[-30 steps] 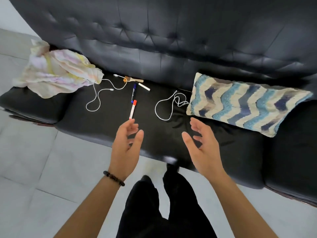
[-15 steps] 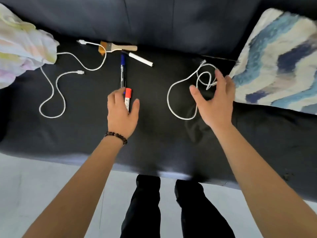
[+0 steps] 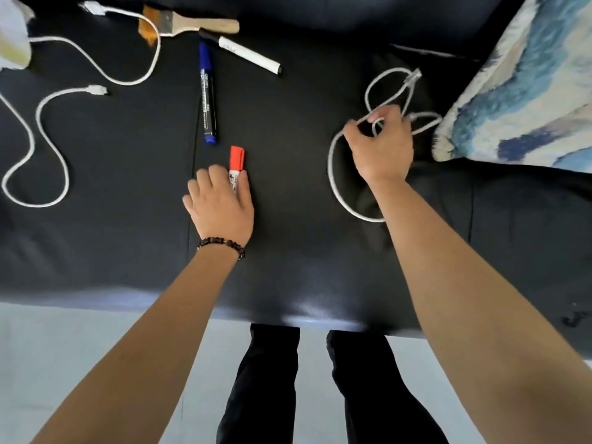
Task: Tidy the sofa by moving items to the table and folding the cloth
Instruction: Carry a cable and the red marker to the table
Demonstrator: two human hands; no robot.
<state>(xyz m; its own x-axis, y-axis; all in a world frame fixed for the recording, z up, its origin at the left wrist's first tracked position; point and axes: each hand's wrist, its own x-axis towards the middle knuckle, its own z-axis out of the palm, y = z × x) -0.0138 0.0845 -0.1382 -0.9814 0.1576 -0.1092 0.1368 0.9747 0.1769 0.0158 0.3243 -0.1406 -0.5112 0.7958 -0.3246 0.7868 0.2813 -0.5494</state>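
Looking down at a black sofa point(image 3: 288, 251) seat, with the person's two bare arms reaching forward from the near edge.

The left hand point(image 3: 221, 203), a bead bracelet point(image 3: 221, 243) at its wrist, lies over the near end of a red marker point(image 3: 236, 161) in the middle of the seat. Thumb and fingers curl around the marker's white barrel; whether it is lifted off the seat cannot be told. Its red cap points far.

The right hand point(image 3: 381, 149), further right, has its fingers pinched around a coiled white cable point(image 3: 339, 187). One loop hangs near and left of the hand; smaller loops lie just beyond the knuckles.

Far of the red marker lies a blue marker point(image 3: 208, 94), lengthwise. Beyond it are a white marker point(image 3: 250, 56), angled, and a wooden brush point(image 3: 192, 22), near the seat's far edge.

On the left, a second white cable point(image 3: 48, 100) snakes across the seat, one stretch crossing the brush's bristles. A pale cloth point(image 3: 12, 36) shows at the far left corner, mostly out of view. A blue and cream patterned pillow point(image 3: 528, 84) sits at the far right, just beside the coiled cable.
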